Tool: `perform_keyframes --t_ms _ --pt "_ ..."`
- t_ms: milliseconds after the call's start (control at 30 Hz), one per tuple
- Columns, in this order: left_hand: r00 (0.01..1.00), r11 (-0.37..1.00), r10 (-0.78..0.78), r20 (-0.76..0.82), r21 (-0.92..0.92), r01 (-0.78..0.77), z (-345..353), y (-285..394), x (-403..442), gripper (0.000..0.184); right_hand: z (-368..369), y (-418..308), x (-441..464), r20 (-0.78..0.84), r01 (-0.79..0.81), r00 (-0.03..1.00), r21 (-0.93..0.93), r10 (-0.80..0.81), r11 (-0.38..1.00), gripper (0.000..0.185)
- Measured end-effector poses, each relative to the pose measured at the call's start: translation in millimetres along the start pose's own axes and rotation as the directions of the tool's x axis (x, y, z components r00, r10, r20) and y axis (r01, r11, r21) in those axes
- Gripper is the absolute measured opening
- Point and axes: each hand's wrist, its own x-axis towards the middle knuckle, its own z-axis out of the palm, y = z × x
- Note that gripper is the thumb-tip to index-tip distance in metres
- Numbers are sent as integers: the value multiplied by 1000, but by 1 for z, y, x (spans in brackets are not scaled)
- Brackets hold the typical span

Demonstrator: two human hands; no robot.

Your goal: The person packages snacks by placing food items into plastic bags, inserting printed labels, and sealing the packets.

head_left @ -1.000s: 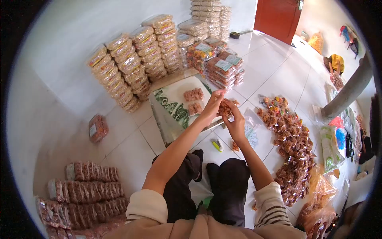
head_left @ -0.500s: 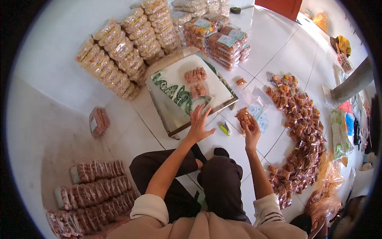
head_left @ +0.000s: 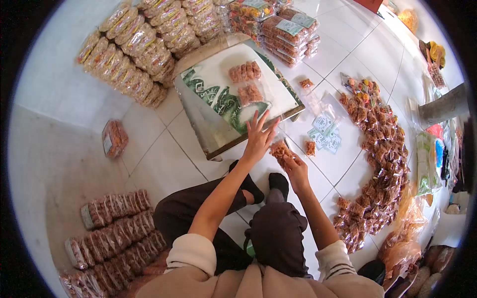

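Note:
My right hand [head_left: 296, 173] is closed on small clear snack packets [head_left: 281, 153] with brown pieces inside; how many cannot be told. My left hand [head_left: 259, 141] is open, fingers spread, over the front edge of a low table [head_left: 198, 134] with a green-and-white cover. Just beyond its fingertips lies a clear plastic bag [head_left: 250, 94], partly filled with packets. Behind that bag, a row of similar packets [head_left: 245, 72] sits on the tabletop. One loose packet [head_left: 310, 148] rests on the tiles beside my right hand, close to printed labels [head_left: 325, 133].
A long curved heap of snack packets [head_left: 380, 169] covers the floor at right. Tall stacks of bagged rounds [head_left: 134, 49] stand behind the table, with packed bags [head_left: 288, 35] beside them. Filled packs [head_left: 114, 233] lie at lower left. Another person [head_left: 436, 54] is at far right.
My right hand has brought the packets left, closer to my left hand and the table. A loose packet now shows on the floor, and the green stapler is no longer visible.

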Motion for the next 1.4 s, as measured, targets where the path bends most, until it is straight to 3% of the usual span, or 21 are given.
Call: perform_keyframes --t_ms 33,200,300,367,433,533,600,633,667,700,733,800,833,900,1033,1100,1200,1267,1333,1367,1400 --pt "1000 1000 -1 5 5 1 0 2 3 37 16 -16 -5 30 49 998 101 -53 994 37" --pt "995 993 -88 42 -76 91 7 -1 16 35 25 -24 20 -46 180 983 97 -176 979 38" --pt "998 994 -32 56 -106 38 10 1 19 35 31 -22 27 -213 391 888 -116 -407 913 37" --pt "999 999 -21 29 38 20 13 9 18 37 38 -13 33 -230 462 830 -227 -508 857 37" --pt "1000 999 -26 9 -18 26 17 16 18 37 45 -7 39 -212 529 732 -422 -647 736 37" --pt "999 995 -32 1 -90 32 9 22 16 38 51 -15 45 -108 498 790 -459 -603 736 39" --pt "992 986 -79 -95 -154 64 -3 24 14 39 49 -11 61 -52 607 726 -420 -686 675 40" --pt "955 937 -187 -229 -332 104 -1 11 15 43 54 -21 56 -32 504 754 -612 -656 609 40" --pt "862 831 -394 -319 -524 186 3 -2 20 50 59 -27 54 -21 383 780 -774 -625 504 40" --pt "697 598 -662 -274 -754 272 10 -18 30 53 55 -19 65 51 464 713 -782 -699 417 39" --pt "693 599 -663 -283 -756 265 13 -32 41 53 52 -15 74 62 472 711 -781 -700 410 39" --pt "506 379 -838 -205 -886 267 9 -54 60 41 53 -14 87 205 646 611 -688 -765 331 39" --pt "506 382 -836 -214 -888 255 4 -58 68 41 54 -18 89 215 654 603 -684 -768 322 39" --pt "544 367 -839 -11 -748 553 0 -72 74 42 56 -23 88 218 578 743 -685 -632 443 39" --pt "487 299 -873 -17 -808 507 17 -92 82 33 59 -29 96 319 636 719 -659 -617 401 39" --pt "500 35 -848 176 -922 385 25 -99 80 26 56 -31 102 499 727 647 -631 -576 270 40" --pt "493 97 -859 137 -902 420 37 -108 80 20 53 -36 112 570 760 612 -615 -548 209 42" --pt "484 110 -860 161 -868 484 39 -108 77 19 56 -36 121 530 739 628 -635 -569 224 41" --pt "466 189 -882 66 -856 480 40 -100 77 26 65 -41 125 459 724 659 -602 -596 337 40" --pt "462 189 -885 66 -854 484 41 -95 76 26 69 -44 127 405 640 746 -656 -529 401 40" --pt "468 99 -873 138 -889 448 29 -76 80 29 75 -45 125 405 638 749 -655 -525 406 40"
